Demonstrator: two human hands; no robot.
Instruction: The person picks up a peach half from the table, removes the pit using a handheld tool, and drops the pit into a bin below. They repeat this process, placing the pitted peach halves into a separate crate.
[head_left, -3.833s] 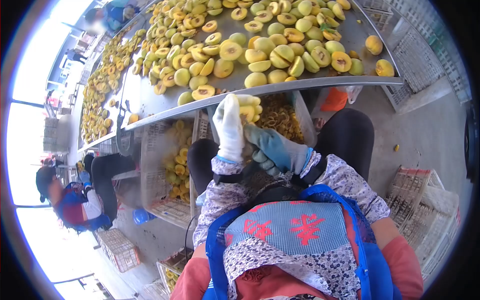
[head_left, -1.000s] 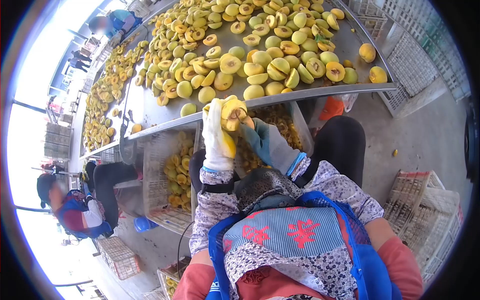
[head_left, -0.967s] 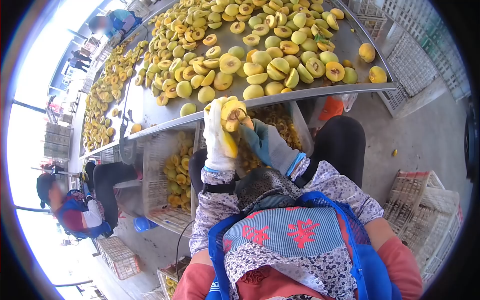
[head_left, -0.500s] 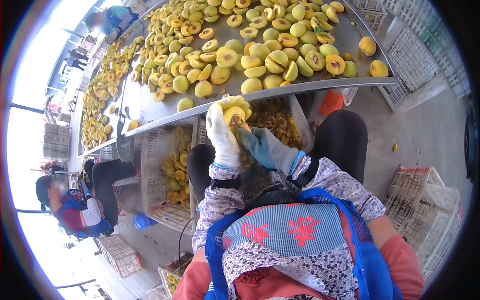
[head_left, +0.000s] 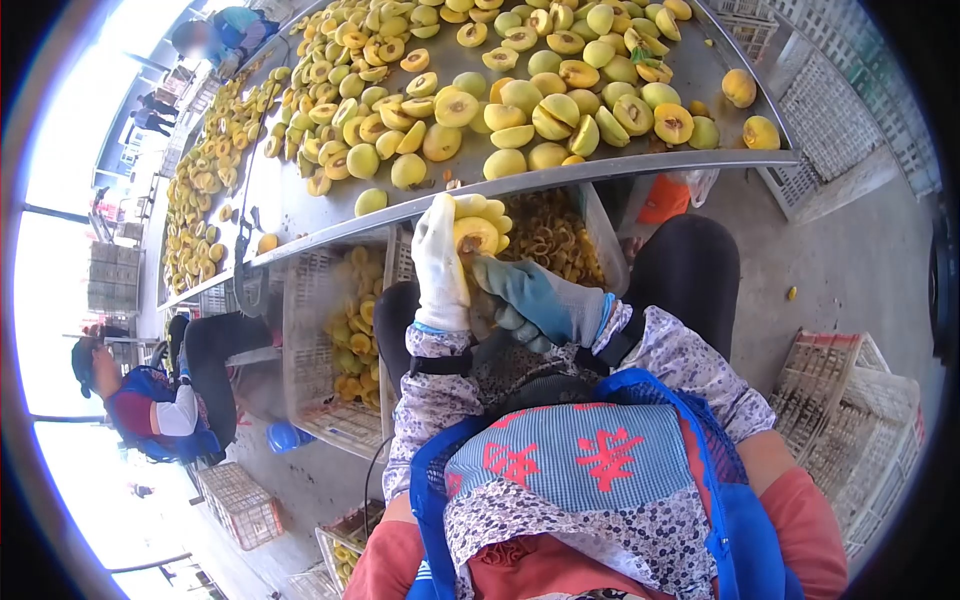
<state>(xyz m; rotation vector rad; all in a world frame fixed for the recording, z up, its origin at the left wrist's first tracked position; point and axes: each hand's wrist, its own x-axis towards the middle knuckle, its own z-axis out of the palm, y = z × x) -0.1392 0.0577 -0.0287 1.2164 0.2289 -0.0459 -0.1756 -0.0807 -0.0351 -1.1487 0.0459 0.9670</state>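
My left hand point(head_left: 443, 262), in a white glove stained yellow at the fingers, is closed around a peach half point(head_left: 476, 236) just below the table's front edge. Its cut yellow face, brownish at the centre, is turned toward me. Against the lower side of the fruit sits my right hand point(head_left: 535, 303), in a grey-blue glove, with curled fingers. What those fingers grip, if anything, is hidden. Many halved peaches point(head_left: 455, 108) lie on the metal table point(head_left: 660, 163) beyond my hands.
Under the table, a bin of brown-yellow scraps point(head_left: 550, 240) stands beside a crate point(head_left: 335, 420) of peach halves. Stacked crates point(head_left: 845, 430) are at the right. A seated co-worker point(head_left: 165, 405) is at the left; another person point(head_left: 225, 38) leans at the far table end.
My right hand has drawn slightly down from the peach half, and more of its cut face shows. My left hand still holds the fruit. The seated co-worker's head and arms have shifted.
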